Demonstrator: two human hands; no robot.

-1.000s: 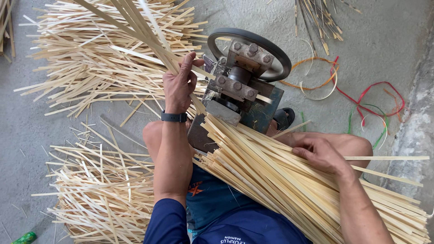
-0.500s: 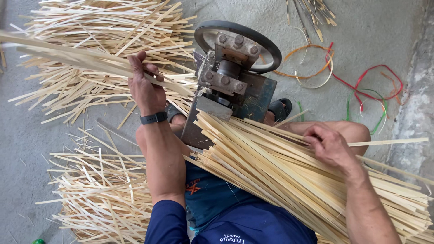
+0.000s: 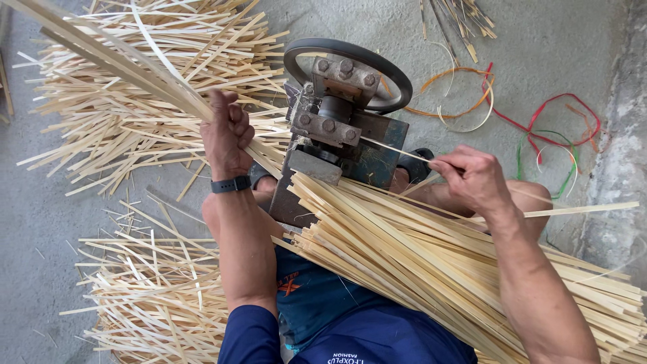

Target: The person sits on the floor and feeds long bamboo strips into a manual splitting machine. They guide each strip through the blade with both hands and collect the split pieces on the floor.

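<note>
My left hand [image 3: 226,135] is closed around a bunch of long pale bamboo strips [image 3: 114,64] that runs up to the top left corner. My right hand [image 3: 472,176] pinches a single thin bamboo strip [image 3: 397,149] whose tip reaches into the metal splitting machine [image 3: 337,128]. The machine is a dark steel block with bolts and a black ring wheel [image 3: 350,64], standing between my knees. A thick bundle of bamboo strips [image 3: 445,263] lies across my lap, from the machine to the lower right.
Heaps of split bamboo strips cover the concrete floor at the upper left [image 3: 121,128] and lower left [image 3: 148,296]. Loops of coloured strapping [image 3: 539,128] lie on the floor at the right, beside a rough concrete kerb [image 3: 617,135].
My left hand has swung its bunch of strips back toward the machine. My right hand has lifted off the lap bundle and now pinches one strip pointed at the machine.
</note>
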